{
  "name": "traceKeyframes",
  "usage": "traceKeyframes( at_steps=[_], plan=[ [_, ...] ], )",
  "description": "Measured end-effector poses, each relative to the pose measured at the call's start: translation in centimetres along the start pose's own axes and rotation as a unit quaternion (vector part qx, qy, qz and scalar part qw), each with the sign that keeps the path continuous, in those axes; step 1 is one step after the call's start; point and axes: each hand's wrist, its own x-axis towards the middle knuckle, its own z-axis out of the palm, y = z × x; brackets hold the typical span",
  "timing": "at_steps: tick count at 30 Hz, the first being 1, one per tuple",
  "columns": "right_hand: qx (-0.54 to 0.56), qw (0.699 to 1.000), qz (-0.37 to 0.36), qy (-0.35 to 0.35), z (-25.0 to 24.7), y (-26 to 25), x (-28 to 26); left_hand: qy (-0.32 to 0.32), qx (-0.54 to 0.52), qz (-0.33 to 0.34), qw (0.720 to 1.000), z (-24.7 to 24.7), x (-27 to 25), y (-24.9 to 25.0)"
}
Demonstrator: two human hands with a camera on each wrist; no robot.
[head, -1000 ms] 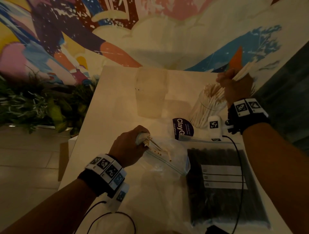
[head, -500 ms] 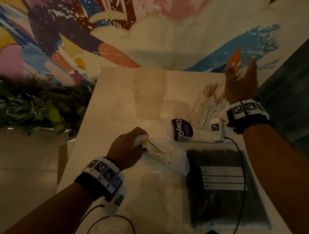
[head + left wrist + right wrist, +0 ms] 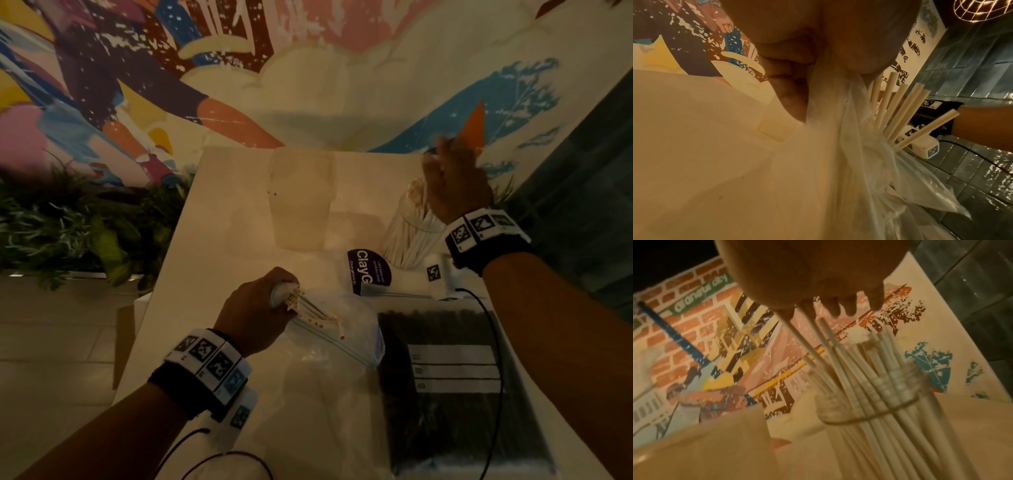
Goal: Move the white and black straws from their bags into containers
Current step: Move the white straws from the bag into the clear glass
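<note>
My left hand (image 3: 255, 310) grips the gathered mouth of the clear zip bag (image 3: 337, 329), from which the remaining white straws (image 3: 317, 313) protrude. My right hand (image 3: 455, 185), fingers relaxed and spread, hovers just above the glass jar (image 3: 412, 233) of white straws. The bag of black straws (image 3: 459, 401) lies unopened near the jar. Risk: leaning straws may catch my fingers and tip the jar.

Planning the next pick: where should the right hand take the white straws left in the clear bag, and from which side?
Grip the bare ends of the white straws that poke out of the clear bag, coming from the right, likely best. The left hand bunches the bag's neck on their left, so those ends fan out free towards the right, as the left wrist view shows. Pinch several ends together.
</note>
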Motion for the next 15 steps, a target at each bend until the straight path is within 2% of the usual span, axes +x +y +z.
traceKeyframes(
  at_steps=[2,3,4,6,7,9,11,15],
  plan=[
    [-0.054,0.994,-0.001,-0.095,0.8,-0.1,-0.3,-0.001,0.009,0.006,1.0,0.0,0.0,-0.1],
    [-0.056,0.994,0.017,-0.094,0.9,0.0,-0.4,-0.001,0.011,0.009,1.0,0.0,0.0,-0.1],
    [-0.048,0.997,0.028,-0.062,0.9,0.0,-0.6,0.001,0.012,0.01,1.0,0.0,-0.1,-0.1],
    [-0.026,0.999,0.017,0.016,0.7,-0.5,-0.7,0.002,0.014,0.014,1.0,0.0,-0.1,-0.2],
    [-0.027,0.999,0.0,0.023,0.7,-0.6,-0.7,0.001,0.014,0.016,1.0,0.0,-0.1,-0.2],
    [-0.082,0.996,-0.028,-0.035,1.1,-0.7,-0.8,0.002,0.019,0.013,1.0,-0.1,-0.1,-0.2],
    [-0.139,0.985,-0.01,-0.097,1.7,-0.3,-1.2,0.004,0.024,0.01,1.0,0.0,-0.1,-0.1],
    [-0.101,0.989,0.041,-0.096,2.2,0.1,-1.5,0.013,0.025,0.009,1.0,0.0,-0.1,0.0]
  ],
)
